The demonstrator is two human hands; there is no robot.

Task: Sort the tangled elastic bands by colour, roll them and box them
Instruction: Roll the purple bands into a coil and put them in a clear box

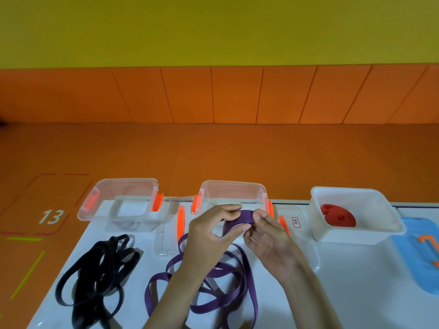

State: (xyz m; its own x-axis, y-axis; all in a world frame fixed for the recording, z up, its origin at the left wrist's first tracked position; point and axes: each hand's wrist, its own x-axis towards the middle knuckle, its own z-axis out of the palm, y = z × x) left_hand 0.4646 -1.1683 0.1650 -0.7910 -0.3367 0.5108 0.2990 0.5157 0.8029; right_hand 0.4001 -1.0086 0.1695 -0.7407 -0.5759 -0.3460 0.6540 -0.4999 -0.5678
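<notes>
**1. Grip state.** Your left hand and right hand both pinch 1 end of the purple band, thumb against fingertips. A small coil is held between them. Neither hand is free.

**2. Band position.** The coil sits inside the grip and appears to be held above the table. The rest of the band trails from the grip toward you. It lies on the table in loose, crossing loops under and between your wrists.

**3. Governing relation.** The coil's axis runs left to right, from 1 hand to the other. The free length leaves it at right angles, on your side of the grip. Rolling will therefore most likely draw band up from the near side. Several loops overlap, so expect a snag and ease off if the feed tightens.

**4. Destination.** The middle box stands open just beyond the grip, closer than any other container. Both hands are about equally near it.

**5. Surroundings.** Left of the grip and well apart lie the black bands, unrolled, with the left box open beyond them. Right of the grip stands the white box, with a red roll inside.

**6. Progress.** By this layout, 1 of 3 colours is boxed and the purple roll is barely begun.
</notes>
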